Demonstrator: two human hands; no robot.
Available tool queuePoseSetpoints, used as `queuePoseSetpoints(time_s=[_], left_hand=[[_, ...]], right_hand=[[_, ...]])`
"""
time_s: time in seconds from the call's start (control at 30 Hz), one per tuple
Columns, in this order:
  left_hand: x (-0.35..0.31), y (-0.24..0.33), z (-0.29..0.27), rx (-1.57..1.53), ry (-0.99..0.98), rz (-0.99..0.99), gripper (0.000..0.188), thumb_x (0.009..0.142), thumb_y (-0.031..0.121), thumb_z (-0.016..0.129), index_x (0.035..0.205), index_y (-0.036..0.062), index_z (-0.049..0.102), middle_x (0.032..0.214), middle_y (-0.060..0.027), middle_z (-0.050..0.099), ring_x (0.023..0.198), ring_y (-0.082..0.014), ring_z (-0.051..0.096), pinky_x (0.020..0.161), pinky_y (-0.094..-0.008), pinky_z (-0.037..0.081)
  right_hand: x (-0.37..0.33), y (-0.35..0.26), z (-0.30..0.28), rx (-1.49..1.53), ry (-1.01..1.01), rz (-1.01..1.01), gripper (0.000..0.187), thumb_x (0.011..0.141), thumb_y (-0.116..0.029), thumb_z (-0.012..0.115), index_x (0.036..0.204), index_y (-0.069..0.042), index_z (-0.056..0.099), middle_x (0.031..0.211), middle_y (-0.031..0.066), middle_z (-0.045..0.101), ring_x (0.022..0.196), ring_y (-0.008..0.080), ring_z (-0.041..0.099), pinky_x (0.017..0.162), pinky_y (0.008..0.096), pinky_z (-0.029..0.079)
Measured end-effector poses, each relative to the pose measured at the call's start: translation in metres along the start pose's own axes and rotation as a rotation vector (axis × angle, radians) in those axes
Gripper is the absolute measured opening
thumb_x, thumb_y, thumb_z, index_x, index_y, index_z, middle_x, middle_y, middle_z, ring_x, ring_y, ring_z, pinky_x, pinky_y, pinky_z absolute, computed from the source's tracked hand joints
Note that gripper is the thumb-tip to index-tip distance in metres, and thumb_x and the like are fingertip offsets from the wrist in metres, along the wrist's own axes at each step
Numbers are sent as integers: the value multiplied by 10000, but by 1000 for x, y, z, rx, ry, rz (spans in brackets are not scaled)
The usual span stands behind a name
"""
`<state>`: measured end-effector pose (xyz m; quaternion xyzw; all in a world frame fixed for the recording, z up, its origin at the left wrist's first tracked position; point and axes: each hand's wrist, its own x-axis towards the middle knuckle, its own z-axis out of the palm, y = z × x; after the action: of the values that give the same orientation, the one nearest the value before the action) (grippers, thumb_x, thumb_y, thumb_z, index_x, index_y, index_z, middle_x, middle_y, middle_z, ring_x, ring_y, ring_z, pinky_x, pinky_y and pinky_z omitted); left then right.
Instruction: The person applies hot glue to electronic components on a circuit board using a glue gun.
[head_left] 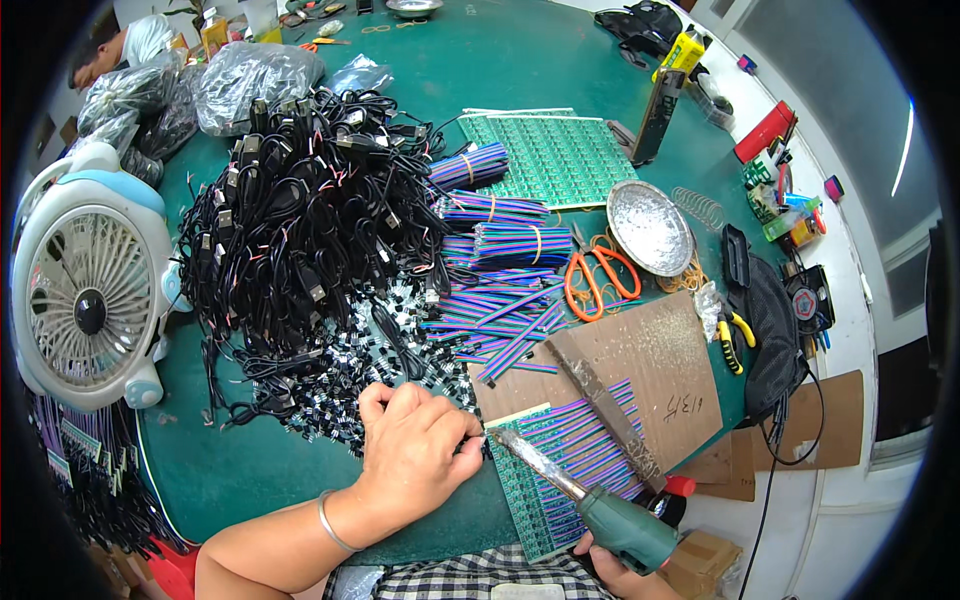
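I've got the left hand (415,440) right at the corner of the green circuit-board panel (528,500), fingers curled, thumb drawn in against the forefinger; whether anything sits in that pinch, I can't tell. And here's the right hand (612,572), low and partly hidden, wrapped around the green-handled soldering iron with a metal barrel (625,528), its tip just beside those left fingertips! The panel lies in front of me between both hands, blue-and-purple striped ribbon wires (575,455) running off its right side.

Underneath it all, a dark green worktop (210,475), with a brown cardboard sheet (675,350) under part of the wires. Along the right I see a pale wall (850,210), and at upper left another person (100,58) bends beyond some grey plastic bags (258,85).

Crowding the left hand's far side: loose black-and-silver connectors (325,375), then a towering heap of black USB cables (300,215). A long brown bar (608,412) lies right across the ribbon wires. Beyond it come orange-handled scissors (583,290) and a round silver metal dish (650,228), while a white-and-blue fan (90,300) stands far left!
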<state>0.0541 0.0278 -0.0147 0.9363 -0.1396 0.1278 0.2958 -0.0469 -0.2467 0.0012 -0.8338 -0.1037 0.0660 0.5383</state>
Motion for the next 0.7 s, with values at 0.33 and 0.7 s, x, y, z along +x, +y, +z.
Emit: queuePoseSetpoints(time_s=[0.33, 0.7], left_hand=[[0, 0, 2, 11, -19, 1, 123, 678, 182, 739, 742, 160, 637, 752, 49, 568, 815, -174, 516, 817, -426, 283], [1, 1, 2, 16, -13, 7, 121, 675, 175, 739, 736, 156, 636, 754, 49, 573, 814, -176, 517, 819, -427, 287]], right_hand=[[1, -6, 0, 99, 1, 13, 122, 849, 4, 658, 961, 34, 622, 818, 108, 664, 720, 194, 645, 670, 318, 521], [-10, -3, -3, 73, -11, 173, 78, 889, -63, 630, 941, -6, 640, 841, 80, 667, 781, 196, 639, 730, 330, 507]])
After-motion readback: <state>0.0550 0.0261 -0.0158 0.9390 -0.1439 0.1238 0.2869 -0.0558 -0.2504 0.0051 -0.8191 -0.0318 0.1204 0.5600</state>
